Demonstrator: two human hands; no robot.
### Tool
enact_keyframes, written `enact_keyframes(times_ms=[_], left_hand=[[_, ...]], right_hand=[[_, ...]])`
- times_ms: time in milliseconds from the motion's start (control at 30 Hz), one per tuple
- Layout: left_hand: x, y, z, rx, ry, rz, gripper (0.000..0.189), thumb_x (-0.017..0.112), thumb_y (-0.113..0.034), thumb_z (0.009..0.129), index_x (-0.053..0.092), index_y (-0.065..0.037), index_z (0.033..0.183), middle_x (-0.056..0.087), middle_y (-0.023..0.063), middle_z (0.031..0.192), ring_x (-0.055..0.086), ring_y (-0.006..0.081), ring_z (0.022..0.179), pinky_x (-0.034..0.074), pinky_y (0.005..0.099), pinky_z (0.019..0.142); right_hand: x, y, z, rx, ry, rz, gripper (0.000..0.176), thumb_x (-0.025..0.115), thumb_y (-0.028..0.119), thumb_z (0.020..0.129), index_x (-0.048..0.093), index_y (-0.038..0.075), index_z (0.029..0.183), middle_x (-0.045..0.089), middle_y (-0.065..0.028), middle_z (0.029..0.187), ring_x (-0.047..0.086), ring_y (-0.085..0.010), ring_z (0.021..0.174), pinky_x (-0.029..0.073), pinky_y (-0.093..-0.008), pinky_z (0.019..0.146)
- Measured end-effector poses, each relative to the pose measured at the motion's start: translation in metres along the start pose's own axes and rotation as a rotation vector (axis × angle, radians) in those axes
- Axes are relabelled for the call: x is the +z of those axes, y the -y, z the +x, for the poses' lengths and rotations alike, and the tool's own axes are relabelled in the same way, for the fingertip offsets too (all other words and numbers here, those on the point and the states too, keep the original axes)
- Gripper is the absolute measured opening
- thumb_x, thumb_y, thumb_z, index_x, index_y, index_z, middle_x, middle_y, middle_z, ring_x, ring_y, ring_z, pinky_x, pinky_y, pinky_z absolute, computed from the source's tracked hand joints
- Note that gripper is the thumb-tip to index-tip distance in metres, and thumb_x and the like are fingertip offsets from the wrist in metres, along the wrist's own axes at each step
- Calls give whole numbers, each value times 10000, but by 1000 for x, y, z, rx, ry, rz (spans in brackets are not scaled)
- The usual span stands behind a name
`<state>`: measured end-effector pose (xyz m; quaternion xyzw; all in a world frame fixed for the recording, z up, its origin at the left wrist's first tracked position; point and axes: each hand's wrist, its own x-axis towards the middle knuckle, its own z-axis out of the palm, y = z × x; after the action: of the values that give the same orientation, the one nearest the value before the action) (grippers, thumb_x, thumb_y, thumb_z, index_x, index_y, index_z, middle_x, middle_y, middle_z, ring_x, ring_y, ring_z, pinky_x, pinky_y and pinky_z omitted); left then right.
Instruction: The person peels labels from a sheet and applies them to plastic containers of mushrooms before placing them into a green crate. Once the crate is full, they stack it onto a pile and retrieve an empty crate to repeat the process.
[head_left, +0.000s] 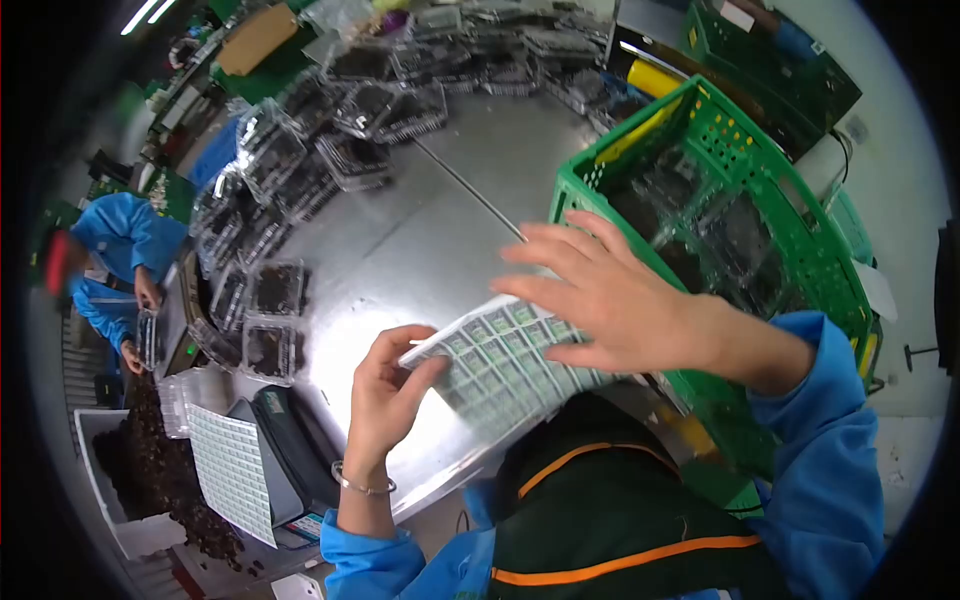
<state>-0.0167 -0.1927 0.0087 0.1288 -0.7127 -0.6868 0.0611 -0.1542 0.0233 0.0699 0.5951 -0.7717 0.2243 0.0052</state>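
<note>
A sheet of small green-and-white printed labels [505, 362] is raised over the near edge of the metal table [400, 235]. My left hand [388, 395] pinches its left corner between thumb and fingers. Spread wide, the fingers of my right hand [620, 305] hover over the sheet's right side, with the thumb overlapping the labels in this view. The right hand grips nothing. Just beyond it stands a green plastic crate [575, 190] holding several clear packs with dark contents [740, 235].
Many clear packs [370, 108] lie heaped along the table's far and left sides. A co-worker in blue [130, 240] handles a pack at left. Below are a white bin of dark pieces [95, 440] and another label sheet [232, 470] beside a dark case [295, 440].
</note>
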Motion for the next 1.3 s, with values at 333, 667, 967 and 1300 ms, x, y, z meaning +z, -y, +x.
enact_keyframes(times_ms=[333,667,967,1300], left_hand=[[76,-57,14,308,-411,194,118,555,-112,845,578,3,849,569,-4,659,466,30,589,361,164,530],[129,-43,48,248,-462,166,240,503,-160,887,509,-20,692,420,-61,586,314,14,546,249,179,467],[108,-49,53,292,-458,384,262,556,-151,857,495,-11,644,428,-48,536,324,20,530,253,195,441],[100,-48,57,-142,-405,-77,232,545,-188,864,585,1,735,528,-36,618,407,12,540,325,171,471]], right_hand=[[-80,-38,-24,285,132,583,269,530,124,814,514,36,1068,600,-152,874,602,-254,716,461,-330,643],[-82,-112,-29,146,231,409,202,536,192,825,561,23,934,571,-128,859,564,-265,736,446,-340,634],[-73,-81,43,92,307,589,200,574,148,759,597,-18,867,607,-155,820,589,-293,729,458,-346,654],[-8,-74,2,-266,-441,101,204,630,85,660,625,54,861,553,-67,779,536,-188,681,447,-284,597]])
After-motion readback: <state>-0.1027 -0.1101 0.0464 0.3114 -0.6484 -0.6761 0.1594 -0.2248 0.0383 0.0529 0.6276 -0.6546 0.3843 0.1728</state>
